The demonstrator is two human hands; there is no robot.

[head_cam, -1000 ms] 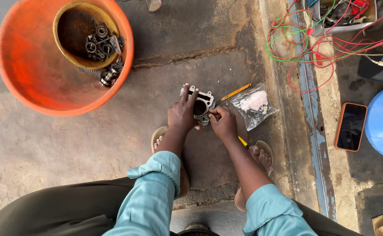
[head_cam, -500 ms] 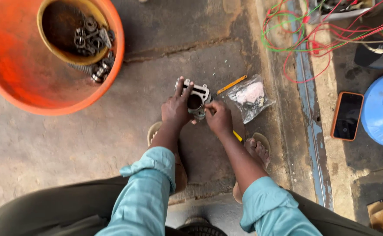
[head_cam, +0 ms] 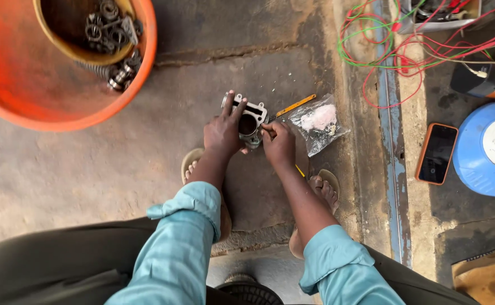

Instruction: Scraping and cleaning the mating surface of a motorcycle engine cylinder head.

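Note:
A grey metal engine cylinder block with a round bore stands on the concrete floor between my feet. My left hand grips its left side, fingers spread over the top edge. My right hand is closed around a thin yellow-handled tool, whose tip meets the block's right rim at the bore. The tool's shaft runs up to the right past a small clear plastic bag holding pale pink material.
An orange plastic basin at the upper left holds a yellow bowl of bearings and metal parts. Red and green wires, a phone and a blue round lid lie at the right beyond a metal floor strip.
The view has shifted, so the basin sits further up and left. My hands stay on the cylinder block, the right one still working the tool at the bore.

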